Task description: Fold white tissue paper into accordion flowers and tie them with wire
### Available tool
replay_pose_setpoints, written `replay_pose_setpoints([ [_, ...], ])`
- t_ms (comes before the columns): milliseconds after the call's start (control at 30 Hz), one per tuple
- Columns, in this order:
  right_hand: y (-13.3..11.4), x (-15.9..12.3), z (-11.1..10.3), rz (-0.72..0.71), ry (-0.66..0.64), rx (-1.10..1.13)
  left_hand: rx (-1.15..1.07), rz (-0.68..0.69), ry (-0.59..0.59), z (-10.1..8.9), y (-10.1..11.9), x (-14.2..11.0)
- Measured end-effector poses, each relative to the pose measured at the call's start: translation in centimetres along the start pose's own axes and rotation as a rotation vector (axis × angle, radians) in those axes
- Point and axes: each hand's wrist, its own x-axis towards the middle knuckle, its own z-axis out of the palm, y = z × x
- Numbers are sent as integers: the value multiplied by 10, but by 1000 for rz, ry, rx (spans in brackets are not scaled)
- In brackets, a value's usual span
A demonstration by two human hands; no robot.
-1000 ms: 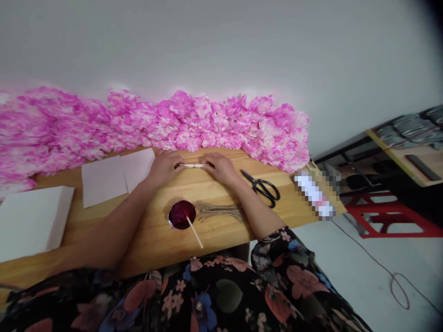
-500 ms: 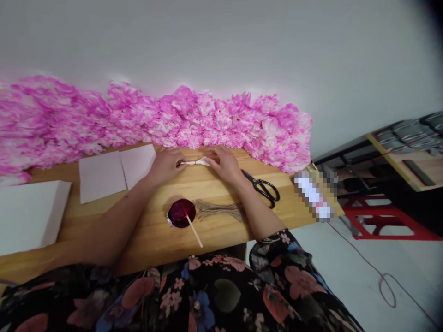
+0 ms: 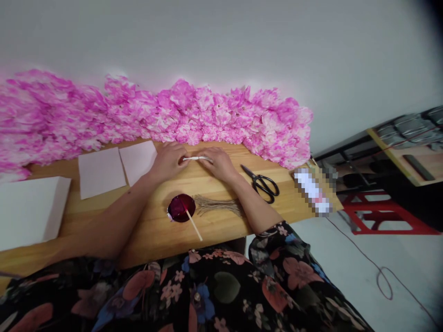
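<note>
Between my two hands a narrow folded strip of white paper (image 3: 197, 158) is stretched, with a thin dark tie at its middle. My left hand (image 3: 169, 161) is closed on its left end, and my right hand (image 3: 218, 163) pinches the right end. The fingertips are partly hidden. Closer to me stands a bowl of dark magenta liquid (image 3: 180, 207) with a wooden stick (image 3: 194, 226) leaning out of it. A bundle of thin brown wires or twigs (image 3: 218, 204) lies beside the bowl, partly under my right forearm. Black-handled scissors (image 3: 259, 182) rest to the right.
Pink and white paper flowers (image 3: 187, 110) line the table's back edge. Flat pale sheets (image 3: 102, 173) and a thick white stack (image 3: 31, 212) lie left on the wooden table (image 3: 148, 240). A blurred-out item (image 3: 313, 191) sits right. A red stool (image 3: 387, 216) and a cable (image 3: 367, 258) are on the floor.
The white strip looks flatter and straighter at its right end, where my right hand's fingers have closed in. My hands have come slightly nearer each other. The view has shifted a little.
</note>
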Motion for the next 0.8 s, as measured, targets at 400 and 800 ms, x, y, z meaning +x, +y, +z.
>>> replay_pose_setpoints([
  [400, -4, -5, -6, -66, 44, -15, -207, -79, -15, 3, 14, 2],
  [800, 10, 2, 0, 348, 293, 462, -544, -326, 179, 8, 23, 4],
])
